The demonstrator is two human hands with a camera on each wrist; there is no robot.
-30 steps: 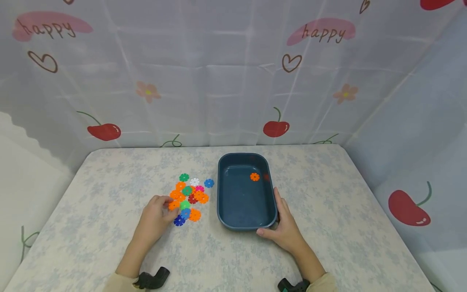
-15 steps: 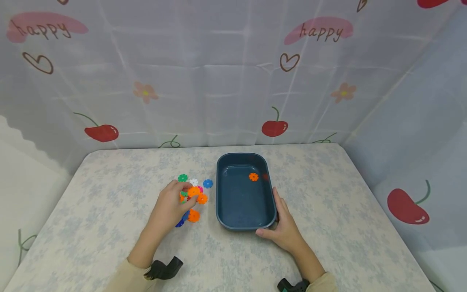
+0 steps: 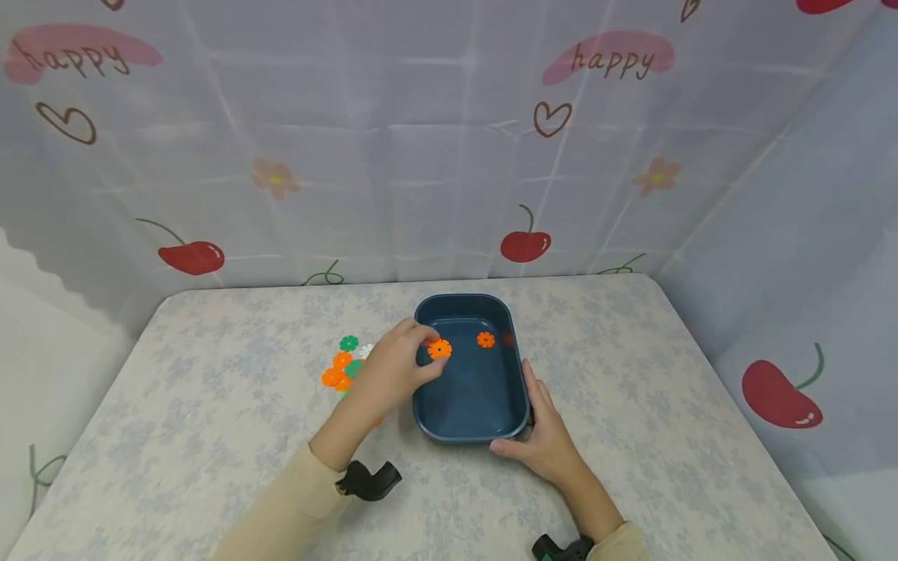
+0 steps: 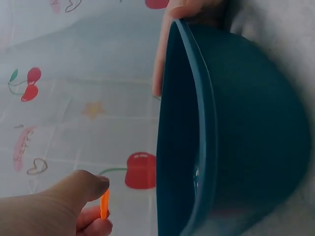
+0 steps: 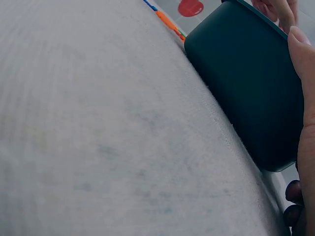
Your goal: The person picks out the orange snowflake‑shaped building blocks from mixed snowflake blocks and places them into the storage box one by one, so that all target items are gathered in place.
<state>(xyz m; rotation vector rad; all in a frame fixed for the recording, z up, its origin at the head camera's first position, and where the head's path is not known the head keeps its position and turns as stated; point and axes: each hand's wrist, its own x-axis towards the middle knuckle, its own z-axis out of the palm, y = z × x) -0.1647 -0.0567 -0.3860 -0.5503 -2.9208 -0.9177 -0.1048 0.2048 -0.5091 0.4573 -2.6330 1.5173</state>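
Observation:
Between thumb and fingers my left hand (image 3: 393, 366) pinches an orange notched plastic disc (image 3: 440, 348), a snowflake building disc, over the left part of a dark blue rectangular tub (image 3: 463, 441). In the left wrist view this pinched disc (image 4: 104, 204) appears edge-on, beyond the tub's rim. My right hand (image 3: 550, 448) grips the tub's near right corner, thumb at the front and fingers along the right side. On the tub floor lies another orange disc (image 3: 486, 340). A pile of discs (image 3: 341, 378) lies left of the tub, partly hidden by my left hand and forearm.
The tub stands on a pale patterned tablecloth (image 3: 631, 374). A printed curtain (image 3: 421, 156) hangs behind the table and along its right side. Each wrist carries a black device, such as the left one (image 3: 372, 481). A green disc (image 3: 348, 343) lies at the pile's far edge.
My left hand has taken an orange disc from the pile and carried it right, over the tub. My right hand has stayed on the tub's corner. The head view has shifted slightly.

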